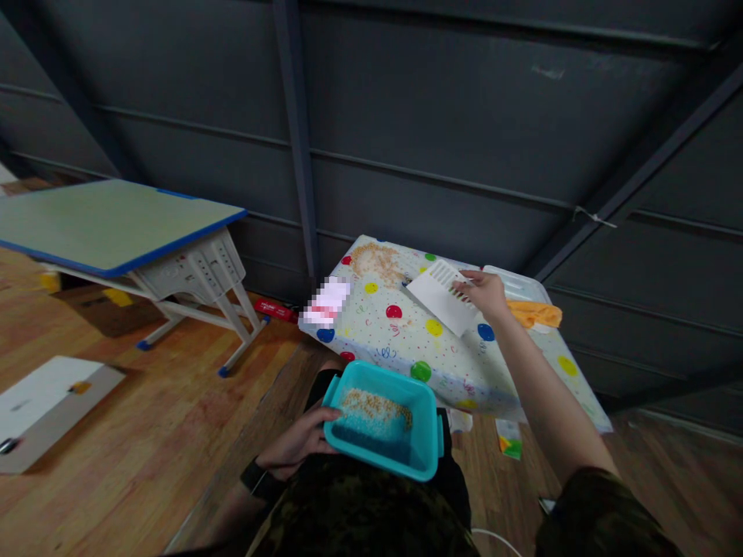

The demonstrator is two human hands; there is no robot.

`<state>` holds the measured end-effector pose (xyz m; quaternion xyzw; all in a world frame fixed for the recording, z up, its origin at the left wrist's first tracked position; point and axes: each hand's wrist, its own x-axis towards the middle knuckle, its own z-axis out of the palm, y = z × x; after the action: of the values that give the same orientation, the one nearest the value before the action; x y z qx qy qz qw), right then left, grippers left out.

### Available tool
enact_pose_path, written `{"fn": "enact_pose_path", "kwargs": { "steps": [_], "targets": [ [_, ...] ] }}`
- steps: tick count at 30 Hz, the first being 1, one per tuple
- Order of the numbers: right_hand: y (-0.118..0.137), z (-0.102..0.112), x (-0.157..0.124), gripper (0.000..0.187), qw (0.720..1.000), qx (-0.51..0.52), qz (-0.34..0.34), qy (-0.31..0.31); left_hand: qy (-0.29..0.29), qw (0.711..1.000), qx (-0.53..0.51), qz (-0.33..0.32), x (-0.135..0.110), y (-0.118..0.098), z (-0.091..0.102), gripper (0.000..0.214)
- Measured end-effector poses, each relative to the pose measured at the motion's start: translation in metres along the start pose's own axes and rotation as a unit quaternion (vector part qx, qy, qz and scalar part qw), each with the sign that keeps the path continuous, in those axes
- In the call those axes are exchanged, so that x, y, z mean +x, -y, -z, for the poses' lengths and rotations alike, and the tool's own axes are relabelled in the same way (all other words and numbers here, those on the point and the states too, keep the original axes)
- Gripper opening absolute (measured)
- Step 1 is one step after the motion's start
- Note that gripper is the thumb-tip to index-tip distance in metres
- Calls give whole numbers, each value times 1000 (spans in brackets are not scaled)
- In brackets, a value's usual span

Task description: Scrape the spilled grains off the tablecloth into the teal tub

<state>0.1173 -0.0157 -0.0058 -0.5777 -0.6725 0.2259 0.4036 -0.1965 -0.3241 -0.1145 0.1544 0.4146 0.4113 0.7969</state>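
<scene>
My left hand (pixel 302 441) is closed on the left end of a teal plastic bin (pixel 436 433) resting on my lap. Inside the bin lie tan, bean-like pieces (pixel 371 404) and small white grains (pixel 363 427). Over the table, my right hand (pixel 483 292) pinches a white slotted sheet (pixel 442 302) by its right side; the sheet is tilted, with rows of slots along its far part. More tan pieces and pale grains (pixel 374 263) are spread on the dotted tablecloth (pixel 400 344) at the table's far left corner.
An orange cloth (pixel 534 313) and a clear plastic lid or tray (pixel 516 282) are at the table's right. A pixelated, bright flat item (pixel 328 302) lies at its left edge. A green-topped desk (pixel 116 224) and a white box (pixel 52 406) stand left. A dark panelled wall (pixel 435 116) rises behind.
</scene>
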Motion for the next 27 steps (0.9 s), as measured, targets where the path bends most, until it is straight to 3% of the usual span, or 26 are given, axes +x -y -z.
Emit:
{"fn": "enact_pose_path", "kwargs": {
  "steps": [2,4,8,12,18,27],
  "targets": [
    [-11,-1,11,52,996,40,-68,37,1,1000,5,-3,-1,-1,-1,51],
    [-19,-5,15,49,993,48,-92,63,0,1000,13,-4,-3,-3,-3,50],
    [-22,-16,9,44,990,45,-75,110,1,1000,15,1,-5,-5,-2,50],
    [-11,-27,-2,41,978,86,-60,182,14,1000,11,3,-3,-3,2,52],
    [1,-33,-10,44,965,104,-42,238,23,1000,-6,-5,3,0,5,46],
    [-10,-34,6,46,969,126,-73,199,34,999,3,-18,5,-5,2,42]
  ]
}}
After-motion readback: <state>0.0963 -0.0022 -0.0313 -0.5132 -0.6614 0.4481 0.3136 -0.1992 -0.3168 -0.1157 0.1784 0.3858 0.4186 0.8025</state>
